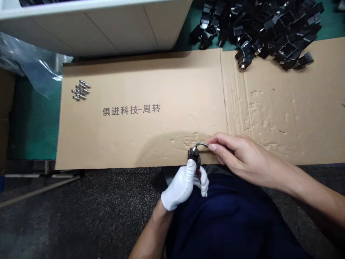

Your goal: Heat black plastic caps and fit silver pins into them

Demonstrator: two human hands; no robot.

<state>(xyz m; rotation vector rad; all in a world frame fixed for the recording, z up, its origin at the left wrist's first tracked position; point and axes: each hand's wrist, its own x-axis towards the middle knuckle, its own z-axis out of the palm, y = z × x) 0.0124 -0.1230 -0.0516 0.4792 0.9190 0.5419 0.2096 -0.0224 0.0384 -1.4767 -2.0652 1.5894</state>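
My left hand (185,184), in a white glove, is closed round a small black plastic part (193,154) at the front edge of the cardboard. A bit of red shows below the part, beside the thumb; what it belongs to is partly hidden by the fingers. My bare right hand (237,153) pinches a bent metal hex key (202,144) between thumb and fingers. The key's short end meets a small silvery piece on top of the black part. Whether it sits inside that piece is too small to tell.
Several metal pins (80,90) lie together on the left of the cardboard sheet (134,140). A heap of black parts (269,28) fills the back right. At the back left stand a white bin (107,30) and a clear plastic bag (35,68).
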